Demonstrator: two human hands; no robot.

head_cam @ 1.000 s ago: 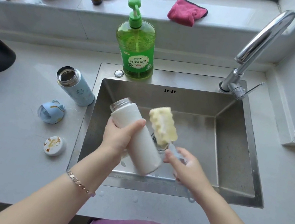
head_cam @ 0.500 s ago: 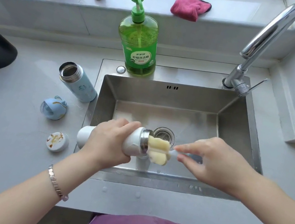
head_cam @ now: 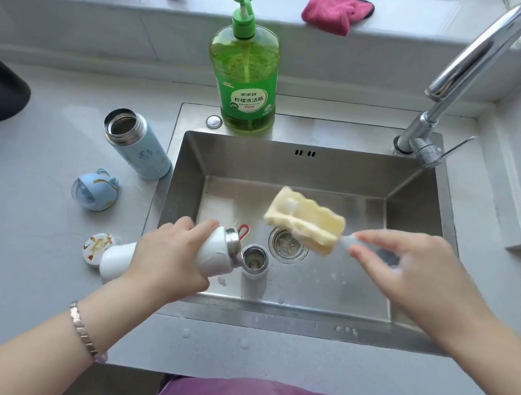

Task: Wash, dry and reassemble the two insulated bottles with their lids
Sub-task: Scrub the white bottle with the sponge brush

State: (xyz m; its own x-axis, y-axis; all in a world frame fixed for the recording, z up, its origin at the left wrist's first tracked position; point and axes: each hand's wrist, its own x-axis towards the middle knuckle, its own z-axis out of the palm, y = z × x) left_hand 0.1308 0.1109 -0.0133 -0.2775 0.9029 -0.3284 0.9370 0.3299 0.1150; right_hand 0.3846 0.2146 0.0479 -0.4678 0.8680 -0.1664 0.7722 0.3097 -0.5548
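- Two bottles are uncapped, so the task looks early: washing is under way, with drying and reassembly all left.
- Gripped by the left hand (head_cam: 168,257), the white bottle (head_cam: 212,248) lies tilted over the front left of the sink (head_cam: 299,322), mouth toward the drain (head_cam: 287,244).
- Pinched in the right hand (head_cam: 412,276), the sponge brush (head_cam: 305,221) hangs clear of that bottle, above the drain.
- Beside the sink, the blue bottle (head_cam: 138,144) stands on the table (head_cam: 15,258), not visibly washed.
- Nearby on the table lie the blue lid (head_cam: 95,189) and the white lid (head_cam: 98,247).
- Likely for drying, the pink cloth (head_cam: 337,9) waits on the ledge (head_cam: 404,24).
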